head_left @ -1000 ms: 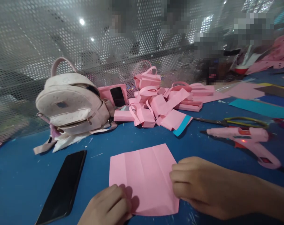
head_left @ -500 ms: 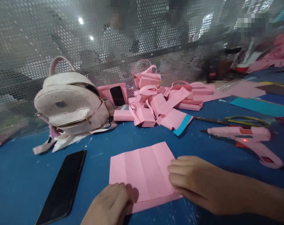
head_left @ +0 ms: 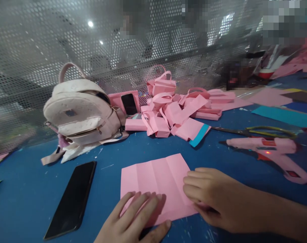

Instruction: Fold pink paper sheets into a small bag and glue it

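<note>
A creased sheet of pink paper (head_left: 153, 179) lies on the blue table in front of me, with several fold lines running across it. My left hand (head_left: 133, 219) rests over its near left part, fingers spread and the thumb by the near edge. At the right edge of the sheet, my right hand (head_left: 209, 195) is closed, its fingers curled onto the paper; its thumb is partly hidden below. A black phone (head_left: 71, 199) lies to the left of the paper. To the right is a pink glue gun (head_left: 272, 148) with a small red light lit.
A pale backpack (head_left: 82, 114) stands at the back left. Beside it a smaller phone (head_left: 129, 104) leans upright. Pink paper pieces and little bags (head_left: 168, 111) are heaped at the back middle. Yellow-handled scissors (head_left: 267, 131) and a teal paper strip (head_left: 285, 115) lie at right.
My left hand has opened from a curled grip at the near edge and spread over the sheet. The near edge strip, folded up before, now lies under it. My right hand stays at the right edge.
</note>
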Motion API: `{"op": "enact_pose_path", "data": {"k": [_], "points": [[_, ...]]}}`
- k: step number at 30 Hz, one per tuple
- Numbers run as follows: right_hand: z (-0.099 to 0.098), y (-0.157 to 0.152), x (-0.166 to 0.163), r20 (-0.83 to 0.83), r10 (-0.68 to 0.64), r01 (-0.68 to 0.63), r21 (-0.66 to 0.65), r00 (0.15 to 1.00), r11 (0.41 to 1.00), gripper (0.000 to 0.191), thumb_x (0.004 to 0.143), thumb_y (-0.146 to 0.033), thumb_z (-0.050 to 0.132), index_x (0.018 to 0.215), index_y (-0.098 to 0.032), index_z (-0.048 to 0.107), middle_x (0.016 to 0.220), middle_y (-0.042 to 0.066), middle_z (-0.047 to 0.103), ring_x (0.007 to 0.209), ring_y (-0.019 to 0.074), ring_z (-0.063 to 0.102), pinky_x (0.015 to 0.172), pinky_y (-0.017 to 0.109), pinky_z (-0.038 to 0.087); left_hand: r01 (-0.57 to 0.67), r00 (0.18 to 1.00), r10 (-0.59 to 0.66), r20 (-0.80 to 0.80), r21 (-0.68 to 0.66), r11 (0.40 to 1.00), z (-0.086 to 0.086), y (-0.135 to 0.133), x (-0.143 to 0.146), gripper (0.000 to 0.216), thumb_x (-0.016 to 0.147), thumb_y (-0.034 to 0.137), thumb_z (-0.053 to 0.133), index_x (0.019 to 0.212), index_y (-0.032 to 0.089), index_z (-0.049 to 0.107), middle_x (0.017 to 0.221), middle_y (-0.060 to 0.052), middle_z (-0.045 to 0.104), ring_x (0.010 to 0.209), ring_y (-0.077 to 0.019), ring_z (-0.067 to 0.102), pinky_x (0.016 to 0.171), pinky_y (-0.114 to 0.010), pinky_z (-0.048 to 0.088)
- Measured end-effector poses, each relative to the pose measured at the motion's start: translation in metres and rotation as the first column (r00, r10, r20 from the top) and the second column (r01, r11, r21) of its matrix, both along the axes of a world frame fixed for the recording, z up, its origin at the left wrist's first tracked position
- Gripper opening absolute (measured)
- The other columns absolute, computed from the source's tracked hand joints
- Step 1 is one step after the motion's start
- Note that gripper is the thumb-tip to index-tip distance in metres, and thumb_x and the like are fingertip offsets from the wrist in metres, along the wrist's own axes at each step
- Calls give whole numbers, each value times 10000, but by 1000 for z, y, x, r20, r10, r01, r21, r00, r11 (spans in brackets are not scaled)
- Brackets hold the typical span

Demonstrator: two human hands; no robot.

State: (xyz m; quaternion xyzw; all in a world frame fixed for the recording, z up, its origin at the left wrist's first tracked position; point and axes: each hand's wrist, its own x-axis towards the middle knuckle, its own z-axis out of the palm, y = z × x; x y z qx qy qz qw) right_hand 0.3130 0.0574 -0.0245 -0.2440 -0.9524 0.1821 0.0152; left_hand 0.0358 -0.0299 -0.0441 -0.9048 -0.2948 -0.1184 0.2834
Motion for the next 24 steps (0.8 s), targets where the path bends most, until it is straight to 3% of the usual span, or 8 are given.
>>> {"op": "enact_pose_path", "data": {"k": [5, 9, 15, 20, 24], "points": [[3, -3, 0, -7, 51, -51, 88, 999, 995, 137, 775, -114, 478, 731, -208, 389, 768, -5, 528, 731, 166, 463, 666, 307, 279, -27, 999, 29, 27, -53, 998, -5, -8, 3, 380, 1007, 261, 392, 1357, 338, 519, 1394, -22, 551, 1241, -218, 526, 1024, -397, 436], [7, -4, 0, -5, 49, -49, 52, 999, 997, 153, 728, -138, 503, 698, -210, 371, 722, -28, 522, 693, 149, 450, 637, 291, 267, -45, 989, 57, 133, -96, 994, -9, -16, 3, 371, 1022, 226, 324, 1255, 251, 611, 1376, -29, 564, 1248, -207, 514, 1086, -389, 371], [6, -9, 2, -34, 78, -73, 126, 996, 989, 150, 689, -123, 507, 687, -210, 384, 700, -27, 533, 678, 148, 460, 622, 282, 265, -59, 981, 61, 183, -13, 998, -14, -35, -6, 363, 1010, 168, 319, 1059, 175, 679, 1351, -44, 578, 1275, -202, 491, 1146, -383, 273], [10, -21, 2, 23, 74, -78, 284, 997, 956, 66, 753, -142, 516, 754, -205, 498, 751, 10, 584, 679, 169, 502, 614, 298, 292, -187, 952, 171, 253, 39, 982, -13, -53, -16, 383, 993, 106, 290, 1032, 164, 667, 1229, -47, 654, 1169, -200, 566, 1070, -357, 353], [13, -38, -7, 26, 97, -98, 468, 995, 878, 148, 843, -223, 563, 973, -162, 598, 969, 90, 658, 877, 237, 573, 720, 350, 372, -174, 982, 168, 86, 70, 982, 4, -60, -14, 388, 977, 83, 283, 1117, 119, 644, 1125, -71, 696, 1057, -195, 629, 936, -311, 461]]}}
